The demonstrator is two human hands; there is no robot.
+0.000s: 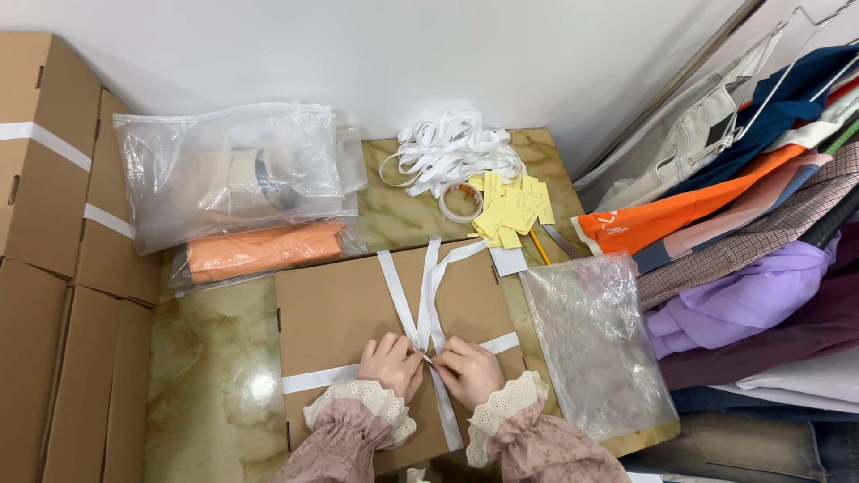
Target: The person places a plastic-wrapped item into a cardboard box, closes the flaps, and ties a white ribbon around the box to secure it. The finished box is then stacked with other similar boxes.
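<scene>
Both hands sit on a flat brown box on the marble table. The left hand and right hand are closed, each pinching the white ribbon where it crosses the box. A ribbon pile, yellow tags and bagged clothes lie beyond.
</scene>
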